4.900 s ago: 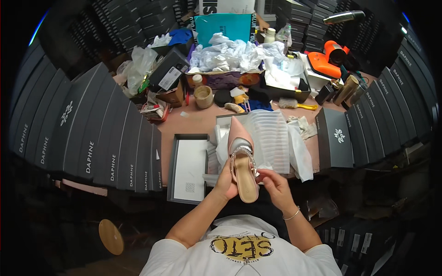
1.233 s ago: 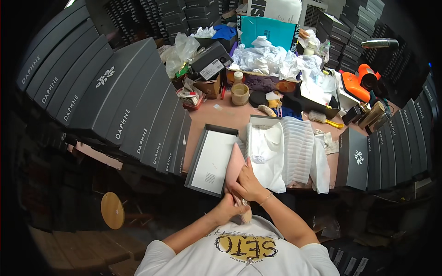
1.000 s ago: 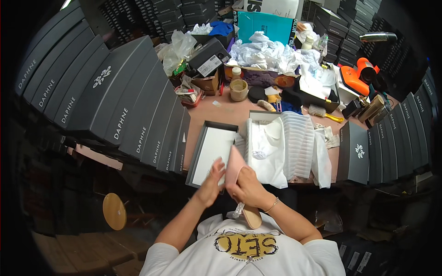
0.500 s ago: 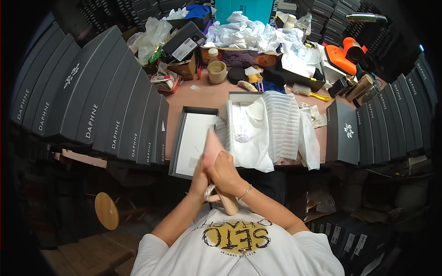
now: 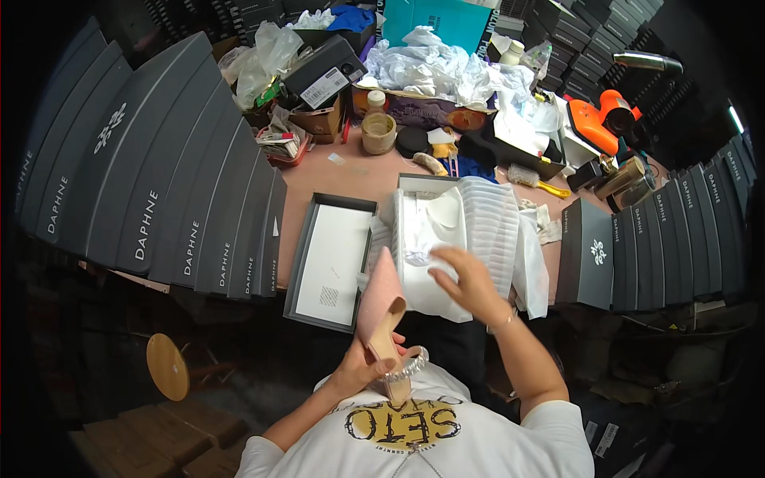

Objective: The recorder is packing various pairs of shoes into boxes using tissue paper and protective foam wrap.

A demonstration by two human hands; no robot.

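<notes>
A pink pointed-toe shoe with a silver ankle strap is held in front of my chest, its toe pointing away from me. My left hand is wrapped round its rear part. My right hand hangs free above the white wrapping, fingers apart and nothing in them. Beneath and beyond it lies an open shoebox lined with white tissue and holding white paper stuffing. To its left rests a dark box lid, its white inside facing up.
Rows of dark grey shoeboxes stand at the left and the right. Along the back are a heap of crumpled tissue, a jar, a yellow-handled brush and an orange tool. A round wooden stool stands low left.
My right hand has let go of the shoe and moved right, over the wrapping. The shoe stays in my left hand, now turned so its insole shows.
</notes>
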